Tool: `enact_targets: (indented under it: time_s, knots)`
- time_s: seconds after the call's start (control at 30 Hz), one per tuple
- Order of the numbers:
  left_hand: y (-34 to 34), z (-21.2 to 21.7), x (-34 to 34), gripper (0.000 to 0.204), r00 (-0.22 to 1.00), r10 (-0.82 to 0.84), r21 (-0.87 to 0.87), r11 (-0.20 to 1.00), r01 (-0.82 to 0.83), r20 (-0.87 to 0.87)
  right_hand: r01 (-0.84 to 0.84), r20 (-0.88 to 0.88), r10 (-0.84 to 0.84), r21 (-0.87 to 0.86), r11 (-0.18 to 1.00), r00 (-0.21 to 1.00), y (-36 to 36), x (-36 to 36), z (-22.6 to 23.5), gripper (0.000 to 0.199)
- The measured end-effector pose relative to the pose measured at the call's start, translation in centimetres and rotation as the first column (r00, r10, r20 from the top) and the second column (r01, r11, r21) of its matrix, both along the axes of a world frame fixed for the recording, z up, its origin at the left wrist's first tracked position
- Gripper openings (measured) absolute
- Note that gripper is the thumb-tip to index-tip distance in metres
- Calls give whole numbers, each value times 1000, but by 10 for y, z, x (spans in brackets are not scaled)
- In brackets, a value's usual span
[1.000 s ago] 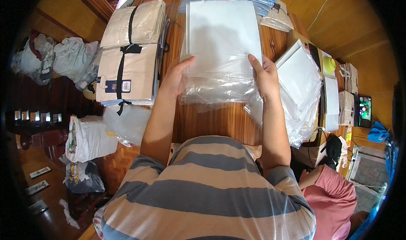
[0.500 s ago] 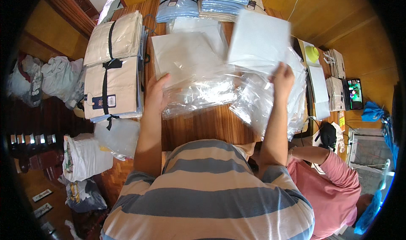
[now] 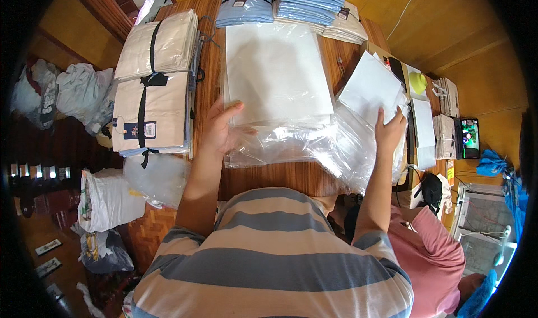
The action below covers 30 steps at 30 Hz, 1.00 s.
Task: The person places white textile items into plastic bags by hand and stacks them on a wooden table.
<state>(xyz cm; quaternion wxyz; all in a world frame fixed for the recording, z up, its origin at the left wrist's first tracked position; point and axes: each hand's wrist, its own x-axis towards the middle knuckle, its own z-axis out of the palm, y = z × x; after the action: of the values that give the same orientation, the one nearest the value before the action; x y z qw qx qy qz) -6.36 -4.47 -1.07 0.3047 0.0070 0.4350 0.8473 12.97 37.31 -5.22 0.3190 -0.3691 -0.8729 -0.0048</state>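
Note:
In the middle of the table lies a clear plastic bag with a white sheet inside [image 3: 277,82], its loose clear end toward me. My left hand [image 3: 223,130] is at its left edge, thumb on top and fingers underneath, showing through the plastic. To the right, several white sheets [image 3: 369,85] rest on a heap of clear plastic bags [image 3: 356,155]. My right hand [image 3: 390,132] is at the near edge of those sheets, thumb and fingers apart, fingertips touching or just over them; no grip shows.
Strapped stacks of packed beige cloth [image 3: 148,102] stand at the left. Packed blue cloth piles [image 3: 305,4] line the far edge. A lit phone [image 3: 469,138] and more packs [image 3: 445,116] are at the right. A person in a pink top [image 3: 423,256] sits close at my right.
My right hand has moved right and lower, away from the raised white sheet it was at. The central bag, tilted before, now lies straighter and flatter. The head view has shifted slightly.

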Motion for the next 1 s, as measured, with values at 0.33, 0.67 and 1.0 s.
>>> enact_targets:
  time_s: [0.33, 0.67, 1.0]
  knots:
    - [29, -23, 12, 48, 983, -181, -14, 983, 181, -12, -528, -528, 107, -770, 358, 843, -141, -45, 75, 36]
    - [38, -22, 7, 47, 996, -91, -157, 983, 91, 6, -491, -529, -168, -842, 222, 832, -121, -34, 66, 24]
    - [-14, -22, -33, 40, 994, 79, -139, 986, -88, -72, -195, -409, -169, -708, 679, 897, 60, 4, -19, 49]
